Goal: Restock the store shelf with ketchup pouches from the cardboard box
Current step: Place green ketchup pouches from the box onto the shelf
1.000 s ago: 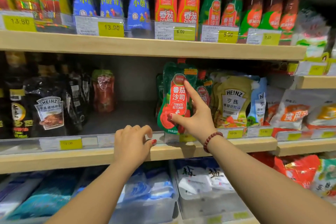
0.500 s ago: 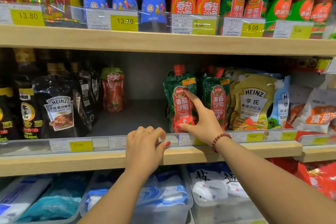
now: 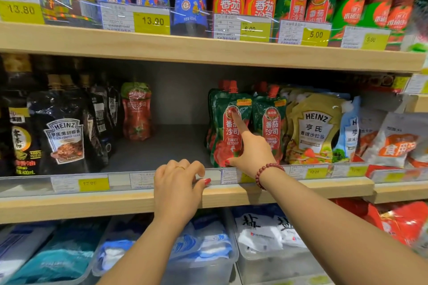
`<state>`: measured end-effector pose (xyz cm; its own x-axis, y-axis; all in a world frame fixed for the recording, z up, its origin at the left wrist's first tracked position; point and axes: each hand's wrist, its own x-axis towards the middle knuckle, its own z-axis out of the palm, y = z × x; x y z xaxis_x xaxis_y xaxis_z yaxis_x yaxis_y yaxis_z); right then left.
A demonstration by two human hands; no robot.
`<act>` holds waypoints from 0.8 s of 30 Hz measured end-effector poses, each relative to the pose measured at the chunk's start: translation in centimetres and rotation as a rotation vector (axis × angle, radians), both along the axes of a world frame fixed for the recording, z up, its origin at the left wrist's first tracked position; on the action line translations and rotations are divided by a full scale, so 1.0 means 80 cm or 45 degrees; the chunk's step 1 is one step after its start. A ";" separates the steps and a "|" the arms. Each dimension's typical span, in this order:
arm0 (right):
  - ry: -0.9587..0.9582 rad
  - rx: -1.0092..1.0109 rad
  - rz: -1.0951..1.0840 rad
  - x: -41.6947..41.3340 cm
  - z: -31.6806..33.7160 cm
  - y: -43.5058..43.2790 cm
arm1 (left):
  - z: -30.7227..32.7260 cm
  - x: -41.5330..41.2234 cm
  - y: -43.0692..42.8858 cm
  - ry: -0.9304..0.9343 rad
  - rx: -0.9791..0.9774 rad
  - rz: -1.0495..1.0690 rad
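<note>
Pouch (image 3: 225,132), tilted before, now stands upright centre-right; right hand (image 3: 252,154) presses it with a straight forefinger, left hand (image 3: 177,183) grips the shelf (image 3: 69,207) edge.

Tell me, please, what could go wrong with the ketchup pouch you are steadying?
The front ketchup pouch stands upright, touched only by forefinger and thumb of the right hand; released, it may tip forward over the price strip. Bare shelf on its left gives no support, so it could slump sideways.
</note>
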<state>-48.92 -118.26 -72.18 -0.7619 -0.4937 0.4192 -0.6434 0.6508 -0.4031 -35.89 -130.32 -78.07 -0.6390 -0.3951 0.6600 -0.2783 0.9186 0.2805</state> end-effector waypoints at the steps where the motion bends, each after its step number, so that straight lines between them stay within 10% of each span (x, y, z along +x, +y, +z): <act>1: -0.021 -0.008 -0.005 -0.002 0.001 -0.003 | 0.000 0.000 0.000 0.002 -0.003 0.002; 24: -0.067 -0.180 0.061 0.004 -0.008 -0.003 | -0.003 -0.001 -0.004 0.011 -0.012 -0.027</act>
